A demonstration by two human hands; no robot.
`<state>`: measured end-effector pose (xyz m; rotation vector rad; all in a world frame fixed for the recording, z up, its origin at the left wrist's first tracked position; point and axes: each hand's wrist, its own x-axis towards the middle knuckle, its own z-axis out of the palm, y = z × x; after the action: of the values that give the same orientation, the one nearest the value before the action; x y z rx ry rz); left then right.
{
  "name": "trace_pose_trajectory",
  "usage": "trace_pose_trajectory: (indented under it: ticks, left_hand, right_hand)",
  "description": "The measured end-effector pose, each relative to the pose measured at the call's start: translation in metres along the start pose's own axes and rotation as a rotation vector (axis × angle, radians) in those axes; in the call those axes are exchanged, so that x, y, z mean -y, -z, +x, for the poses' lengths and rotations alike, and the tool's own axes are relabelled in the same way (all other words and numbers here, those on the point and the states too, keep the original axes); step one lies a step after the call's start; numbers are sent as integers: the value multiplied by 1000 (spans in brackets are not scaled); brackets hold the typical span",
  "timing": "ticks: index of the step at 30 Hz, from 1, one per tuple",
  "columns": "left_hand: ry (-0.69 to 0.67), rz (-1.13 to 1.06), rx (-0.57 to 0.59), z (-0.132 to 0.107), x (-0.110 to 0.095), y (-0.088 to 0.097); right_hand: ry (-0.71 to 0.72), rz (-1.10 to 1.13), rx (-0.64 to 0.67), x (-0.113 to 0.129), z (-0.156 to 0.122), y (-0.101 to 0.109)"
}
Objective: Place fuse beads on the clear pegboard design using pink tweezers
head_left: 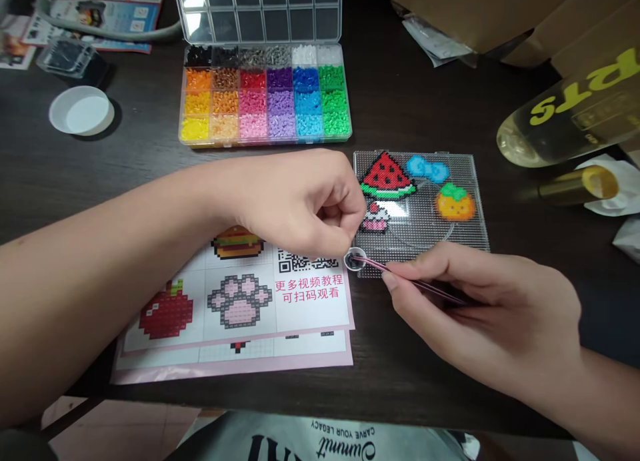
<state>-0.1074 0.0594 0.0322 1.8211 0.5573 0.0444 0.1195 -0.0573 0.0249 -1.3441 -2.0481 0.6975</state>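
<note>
Between thumb and fingertips, my left hand (310, 201) pinches a small round cup (355, 268) with dark beads inside. My right hand (505, 308) grips pink tweezers (425, 287), whose tips reach into that cup. Under and behind the cup lies a clear pegboard (415, 244). It bears a watermelon slice (386, 178), a blue bow (427, 170), an orange fruit with a face (455, 204) and a cupcake (376, 221), all of beads. My left forearm covers part of the printed pattern sheets (310, 318), which show a paw, a red fruit and a burger.
An opened bead box (265, 141) with many coloured compartments stands behind my left hand. A white dish (83, 111) and a small clear box (73, 60) are at the far left. To the right lie a bottle (565, 121), a gold-capped tube (580, 186) and tissue (617, 188).
</note>
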Motion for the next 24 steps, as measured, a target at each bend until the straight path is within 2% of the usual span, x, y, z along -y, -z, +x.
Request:
trace_pose_trajectory:
  ticks: [24]
  left_hand:
    - [-10, 36, -2, 1, -1, -1]
  right_hand:
    - [-12, -7, 8, -1, -3, 5]
